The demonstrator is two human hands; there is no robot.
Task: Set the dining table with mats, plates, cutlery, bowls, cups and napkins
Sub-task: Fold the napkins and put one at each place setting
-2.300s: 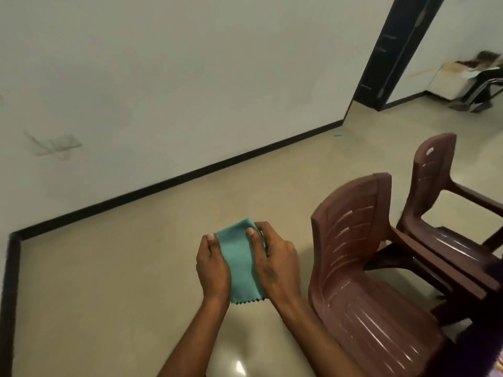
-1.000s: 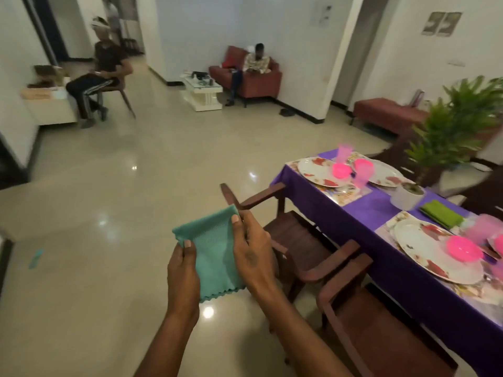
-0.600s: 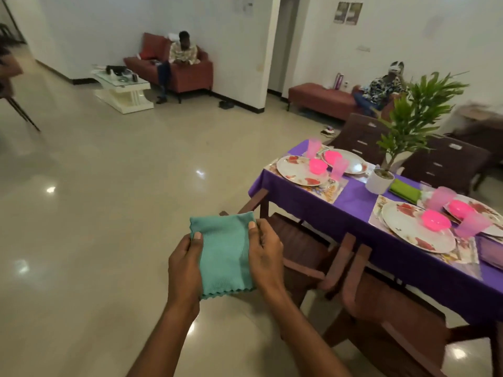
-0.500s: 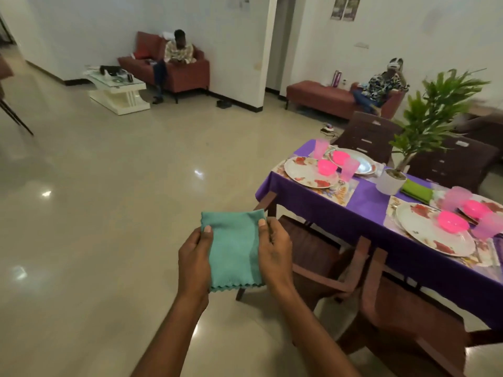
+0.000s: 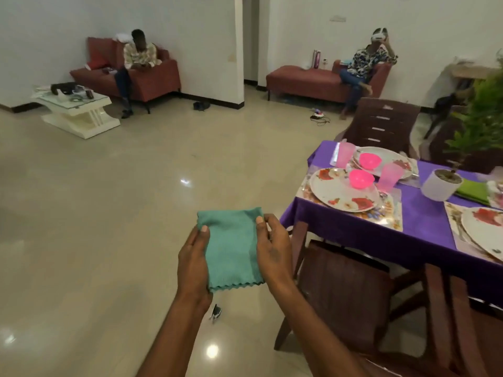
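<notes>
Between the fingers of both hands, in the head view, a folded teal napkin (image 5: 231, 246) hangs over the tiled floor (image 5: 95, 213). The left hand (image 5: 193, 263) grips its left edge and the right hand (image 5: 273, 253) pinches its right edge, thumbs on top. No brand, label or writing can be read anywhere. Right of the right-hand fingers stands the bench (image 5: 381, 235) under a purple cloth, carrying floral plates (image 5: 334, 190), pink bowls (image 5: 361, 179), pink cups (image 5: 390, 176), a green napkin (image 5: 473, 190) and a potted plant (image 5: 443, 183) (its leaves blurred). A brown chair (image 5: 348, 292) stands between the fingers and the bench. Beyond the fingers, two people sit on red sofas (image 5: 313, 80) by the far wall.
</notes>
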